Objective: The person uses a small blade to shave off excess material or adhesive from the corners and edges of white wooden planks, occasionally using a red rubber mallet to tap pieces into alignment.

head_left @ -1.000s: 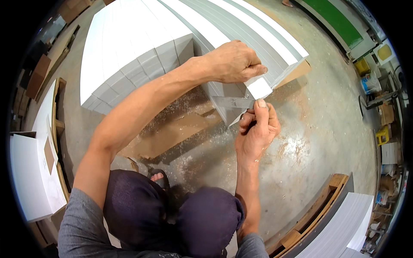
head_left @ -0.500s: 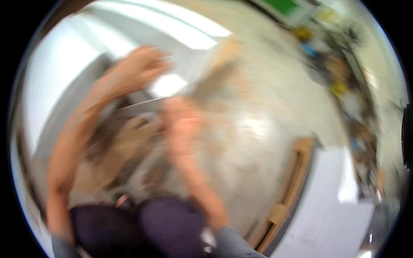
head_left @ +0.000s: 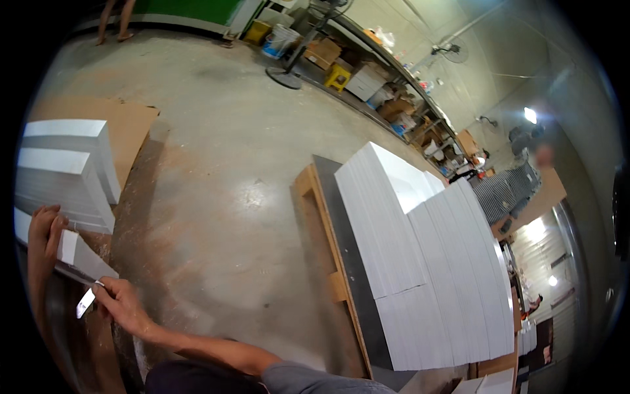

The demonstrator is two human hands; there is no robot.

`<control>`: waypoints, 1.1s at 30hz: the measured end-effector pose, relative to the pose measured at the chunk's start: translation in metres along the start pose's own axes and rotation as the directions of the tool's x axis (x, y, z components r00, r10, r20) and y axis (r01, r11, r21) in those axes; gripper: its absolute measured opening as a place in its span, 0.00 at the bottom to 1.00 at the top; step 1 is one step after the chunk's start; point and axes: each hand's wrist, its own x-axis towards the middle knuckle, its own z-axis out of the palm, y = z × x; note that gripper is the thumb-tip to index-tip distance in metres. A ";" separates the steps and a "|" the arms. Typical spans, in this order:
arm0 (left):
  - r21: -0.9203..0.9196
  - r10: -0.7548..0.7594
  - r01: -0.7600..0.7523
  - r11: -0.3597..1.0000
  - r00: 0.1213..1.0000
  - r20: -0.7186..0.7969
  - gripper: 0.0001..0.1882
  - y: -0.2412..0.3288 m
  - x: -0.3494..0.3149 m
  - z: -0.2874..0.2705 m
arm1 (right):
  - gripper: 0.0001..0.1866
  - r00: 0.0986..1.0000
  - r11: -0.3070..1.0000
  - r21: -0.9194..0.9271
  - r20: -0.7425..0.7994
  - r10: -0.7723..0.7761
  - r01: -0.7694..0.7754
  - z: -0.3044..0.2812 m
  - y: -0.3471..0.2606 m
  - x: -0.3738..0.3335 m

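At the far left, my left hand (head_left: 47, 230) has its fingers bent against the end of a small stack of white sheets (head_left: 88, 258); part of that hand is cut off by the picture's rim. My right hand (head_left: 125, 307) is closed at the stack's near corner, thumb on top, around a shiny flat metal piece (head_left: 85, 303) that sticks out to its left. Just beyond my hands stand taller stacks of white sheets (head_left: 69, 190), with brown cardboard (head_left: 134, 134) beneath and beside them.
A wooden pallet (head_left: 335, 262) to the right bears a dark board and tall stacks of white sheets (head_left: 420, 282). Behind it a person in a striped shirt (head_left: 508, 194) stands. Shelving with boxes, a yellow stool (head_left: 338, 77) and a standing fan (head_left: 285, 77) line the back. Another person's legs (head_left: 115, 26) show top left.
My view has swung to the right, so my hands and the near stacks now lie at the left edge. The blur is gone, and the pallet stack shows whole.
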 end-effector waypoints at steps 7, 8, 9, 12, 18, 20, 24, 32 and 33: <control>0.119 -0.117 0.115 0.986 0.993 0.011 0.11 0.047 0.010 -0.078 | 0.18 1.000 0.986 0.165 -0.001 -0.003 0.003 0.046 -0.013 0.021; -0.074 -0.156 0.161 0.984 0.985 0.068 0.13 0.047 -0.002 0.015 | 0.18 0.994 0.991 -0.123 -0.096 0.043 -0.055 -0.024 -0.018 -0.003; 0.047 -0.011 0.007 0.999 0.997 0.074 0.17 0.048 0.015 0.006 | 0.16 0.996 0.957 -0.278 -0.055 0.065 -0.077 -0.029 -0.040 0.000; 0.025 -0.208 0.206 0.978 0.965 0.162 0.26 0.101 0.057 -0.021 | 0.14 0.974 0.998 0.007 -0.218 0.055 -0.055 -0.013 -0.075 0.001; 0.037 -0.130 0.126 0.991 0.982 0.136 0.28 0.084 0.028 -0.034 | 0.18 0.977 0.994 -0.098 -0.206 -0.062 0.043 0.026 -0.071 0.000; 0.053 -0.122 0.116 0.992 0.984 0.129 0.28 0.085 0.026 -0.034 | 0.18 0.974 0.991 -0.115 -0.206 -0.097 0.074 0.028 -0.074 0.003; 0.054 -0.089 0.084 0.995 0.990 0.112 0.28 0.091 0.028 -0.029 | 0.16 0.962 0.994 -0.049 -0.248 -0.111 0.102 0.027 -0.076 0.010; 0.040 -0.174 0.169 0.985 0.969 0.178 0.28 0.099 0.039 -0.030 | 0.17 0.951 0.998 -0.060 -0.305 -0.041 0.024 0.029 -0.055 0.014; 0.042 -0.182 0.177 0.983 0.967 0.179 0.28 0.098 0.037 -0.032 | 0.17 0.950 0.997 -0.061 -0.308 -0.059 0.042 0.031 -0.055 0.013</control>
